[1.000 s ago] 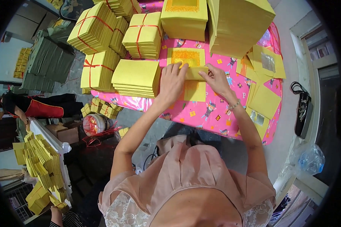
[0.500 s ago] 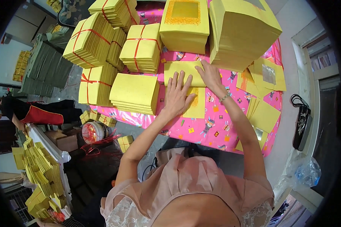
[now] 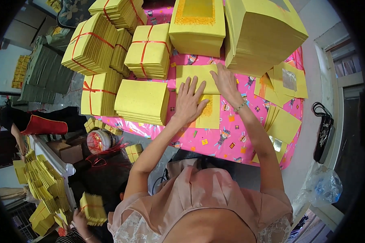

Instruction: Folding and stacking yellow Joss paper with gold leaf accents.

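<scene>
A yellow paper sheet (image 3: pixel 190 73) lies folded over on the table in front of me; below the fold its lower part shows an orange and gold patch. My left hand (image 3: pixel 187 103) rests on it, palm down, fingers spread across the edge of the folded part. On the right end of the folded part lies my right hand (image 3: pixel 227 84), fingers stretched out, pressing near the top corner. Close to my left hand stands a low stack of folded yellow papers (image 3: pixel 142 99). Behind my hands is a tall block of yellow sheets (image 3: pixel 198 40) with an orange-gold patch on top.
Bundles tied with red string (image 3: pixel 148 50) stand at the left. A taller yellow stack (image 3: pixel 265 38) rises at back right, with loose sheets (image 3: pixel 286 125) on the pink tablecloth (image 3: pixel 215 139). Lower left, another person's hand (image 3: pixel 80 220) holds a yellow bundle (image 3: pixel 93 208).
My hands stay nearly in place on the folded sheet. At lower left another person's hand has come up with a tied yellow bundle. The view has shifted slightly.
</scene>
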